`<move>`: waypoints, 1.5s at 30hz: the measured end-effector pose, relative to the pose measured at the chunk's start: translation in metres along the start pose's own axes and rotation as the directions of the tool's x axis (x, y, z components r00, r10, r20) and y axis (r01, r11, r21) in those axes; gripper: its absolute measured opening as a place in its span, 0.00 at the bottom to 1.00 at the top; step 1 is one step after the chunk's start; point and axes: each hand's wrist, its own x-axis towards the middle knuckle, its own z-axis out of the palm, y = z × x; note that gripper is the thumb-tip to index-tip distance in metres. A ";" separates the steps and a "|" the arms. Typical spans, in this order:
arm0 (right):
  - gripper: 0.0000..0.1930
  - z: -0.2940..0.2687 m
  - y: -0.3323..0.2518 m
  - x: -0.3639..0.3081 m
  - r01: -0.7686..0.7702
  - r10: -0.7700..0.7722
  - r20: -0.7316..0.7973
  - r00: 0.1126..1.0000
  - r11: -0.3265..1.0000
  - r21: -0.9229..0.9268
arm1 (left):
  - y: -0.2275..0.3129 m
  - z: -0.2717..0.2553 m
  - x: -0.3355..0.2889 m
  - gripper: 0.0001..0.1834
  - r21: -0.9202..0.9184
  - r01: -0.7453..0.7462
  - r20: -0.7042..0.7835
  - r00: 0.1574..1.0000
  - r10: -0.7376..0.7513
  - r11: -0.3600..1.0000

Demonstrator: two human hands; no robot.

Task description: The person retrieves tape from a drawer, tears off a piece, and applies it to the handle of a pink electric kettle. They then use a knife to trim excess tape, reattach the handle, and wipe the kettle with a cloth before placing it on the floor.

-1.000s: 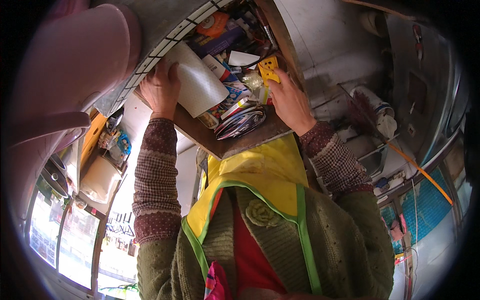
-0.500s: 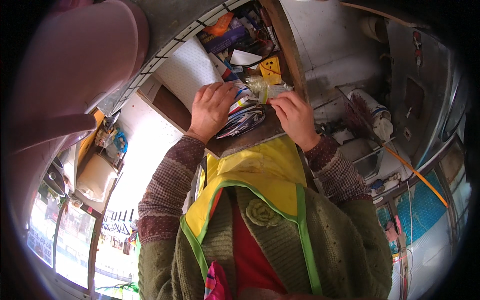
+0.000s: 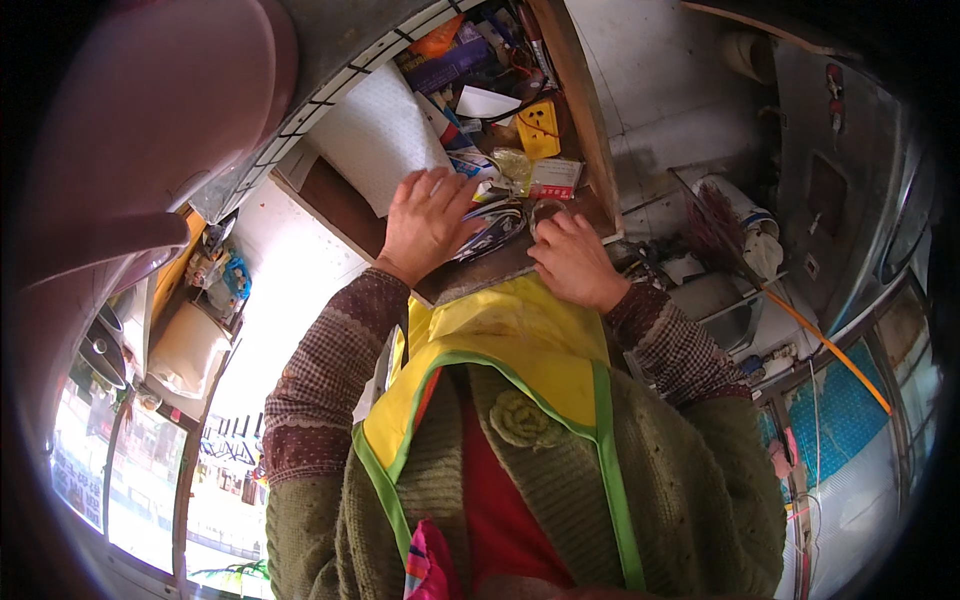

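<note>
wooden drawer (image 3: 583,110) | dotted sheet (image 3: 375,140) beside spread left hand (image 3: 428,225)

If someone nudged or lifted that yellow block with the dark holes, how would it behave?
The yellow block looks stiff, probably hard plastic, given its crisp edges. Its flat, boxy shape suggests it would slide rather than roll. It looks smaller than the right hand, so it is probably light enough to lift one-handed.
</note>
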 end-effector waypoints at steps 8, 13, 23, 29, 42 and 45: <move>0.04 0.011 0.001 -0.016 0.091 -0.115 -0.066 0.991 0.954 -0.287 | 0.028 0.011 -0.029 0.31 -0.103 0.000 0.033 0.999 0.004 0.995; 0.05 0.017 0.002 -0.014 0.099 -0.145 -0.123 0.982 0.942 -0.321 | 0.027 0.012 -0.035 0.29 -0.094 -0.035 -0.002 0.999 0.035 0.995; 0.09 -0.019 -0.023 -0.025 0.178 -0.242 -0.173 0.955 0.930 -0.321 | 0.047 -0.017 -0.047 0.26 -0.062 -0.067 -0.126 0.990 0.058 0.996; 0.09 -0.054 -0.048 -0.033 0.237 -0.312 -0.206 0.928 0.917 -0.320 | 0.042 -0.045 -0.037 0.36 -0.043 0.005 -0.206 0.979 -0.014 0.999; 0.08 -0.063 -0.067 -0.039 0.184 -0.308 -0.288 0.907 0.903 -0.388 | 0.080 -0.039 -0.073 0.29 -0.183 0.145 -0.249 0.950 -0.189 0.972; 0.08 -0.065 -0.068 -0.038 0.202 -0.335 -0.309 0.890 0.897 -0.393 | 0.093 -0.037 -0.078 0.28 -0.172 0.176 -0.250 0.944 -0.216 0.969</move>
